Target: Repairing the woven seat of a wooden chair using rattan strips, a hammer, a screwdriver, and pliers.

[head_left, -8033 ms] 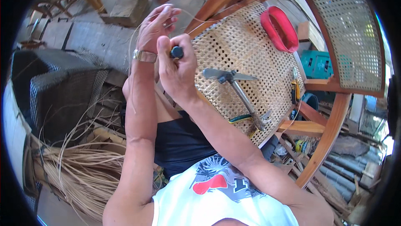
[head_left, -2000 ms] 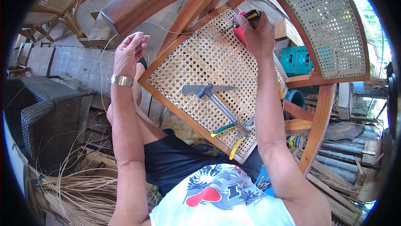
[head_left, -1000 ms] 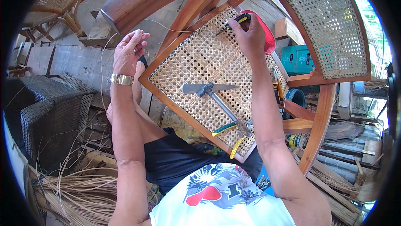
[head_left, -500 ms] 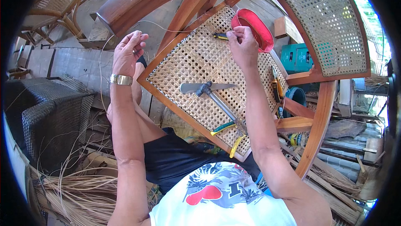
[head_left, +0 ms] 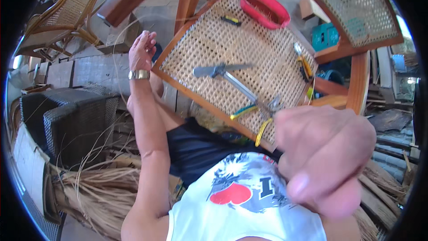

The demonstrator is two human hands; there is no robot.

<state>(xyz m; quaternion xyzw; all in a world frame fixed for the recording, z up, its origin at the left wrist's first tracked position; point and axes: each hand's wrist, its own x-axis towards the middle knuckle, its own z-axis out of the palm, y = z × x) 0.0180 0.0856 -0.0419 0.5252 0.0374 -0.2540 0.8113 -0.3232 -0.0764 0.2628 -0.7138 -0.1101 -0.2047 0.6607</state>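
Observation:
My left hand point(head_left: 141, 49) is raised left of the cane seat point(head_left: 196, 45), its fingertips pinched; I cannot make out what they hold. A thin cane strand point(head_left: 114, 49) loops beside it. My right hand point(head_left: 323, 152) is large and blurred close to the camera, fingers curled, contents hidden, over the seat's lower right. On the seat lie a small yellow-and-black tool point(head_left: 231, 20), a red oval container point(head_left: 263, 7), a hammer-like metal tool point(head_left: 238, 87) with a blade point(head_left: 200, 71) across its head, green-and-yellow handled cutters point(head_left: 243, 111) and yellow-and-black pliers point(head_left: 303, 65).
The chair's curved armrest point(head_left: 127, 0) arches at upper left, its cane back point(head_left: 365, 5) at upper right. A rattan chair point(head_left: 67, 14) stands behind, a dark woven seat point(head_left: 62, 134) at left, cane bundles point(head_left: 89, 187) below it, teal crates point(head_left: 325, 36) beyond the seat.
My right hand has let go of the yellow-and-black tool on the seat and swung back toward the camera. My left hand stays raised and pinched. The view has shifted slightly.

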